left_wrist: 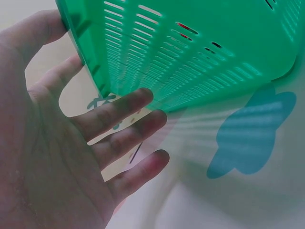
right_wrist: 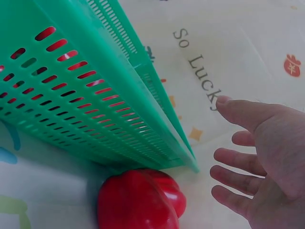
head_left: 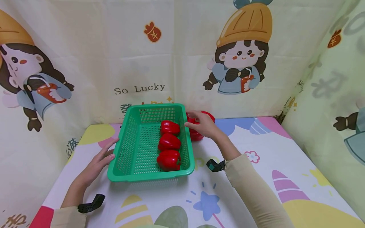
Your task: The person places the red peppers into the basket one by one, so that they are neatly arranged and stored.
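Observation:
A green plastic basket (head_left: pixel 151 176) stands on the table with three red bell peppers (head_left: pixel 169 142) lined up along its right side. My left hand (head_left: pixel 95 166) is at the basket's left side; in the left wrist view its thumb meets the rim while the other fingers (left_wrist: pixel 138 133) spread out, relaxed. Just outside the right wall, more red bell peppers (head_left: pixel 196 135) lie partly hidden behind my right hand (head_left: pixel 203 124). That hand hovers near them, fingers loosely extended and nothing held, as the right wrist view shows beside a pepper (right_wrist: pixel 138 200).
Behind the basket hangs a pale printed cloth (head_left: pixel 176 72), close to its far end. A colourful patterned cloth (head_left: pixel 239 196) covers the table. Each wrist wears a black device (head_left: pixel 92 203).

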A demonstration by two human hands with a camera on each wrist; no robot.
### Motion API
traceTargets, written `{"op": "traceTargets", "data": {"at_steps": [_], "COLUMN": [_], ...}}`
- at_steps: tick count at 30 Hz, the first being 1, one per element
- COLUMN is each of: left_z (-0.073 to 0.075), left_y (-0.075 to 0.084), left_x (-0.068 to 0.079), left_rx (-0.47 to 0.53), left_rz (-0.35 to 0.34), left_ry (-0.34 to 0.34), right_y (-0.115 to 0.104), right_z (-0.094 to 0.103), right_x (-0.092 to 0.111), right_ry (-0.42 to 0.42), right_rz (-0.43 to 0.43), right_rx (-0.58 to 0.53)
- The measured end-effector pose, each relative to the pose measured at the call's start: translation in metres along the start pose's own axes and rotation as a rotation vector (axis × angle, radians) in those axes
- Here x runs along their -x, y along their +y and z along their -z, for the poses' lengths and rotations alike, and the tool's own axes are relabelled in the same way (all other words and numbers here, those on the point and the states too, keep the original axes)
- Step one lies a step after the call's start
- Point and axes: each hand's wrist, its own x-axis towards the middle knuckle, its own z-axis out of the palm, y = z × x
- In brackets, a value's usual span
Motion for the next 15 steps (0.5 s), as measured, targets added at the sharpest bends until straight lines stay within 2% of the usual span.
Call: {"op": "traceTargets", "data": {"at_steps": [7, 15], "left_z": [0.0, -0.0007], "left_y": [0.0017, 0.0022], "left_x": [0.0, 0.0003], "left_rx": [0.007, 0.01], "left_rz": [-0.011, -0.018], "left_ry": [-0.011, -0.012], "right_y": [0.0041, 0.009], "right_z": [0.0012, 0.0029], "right_x": [0.0023, 0.0043], "right_ry": [0.005, 0.019], "right_rz": [-0.026, -0.018], "right_rx": [0.008, 0.005]}}
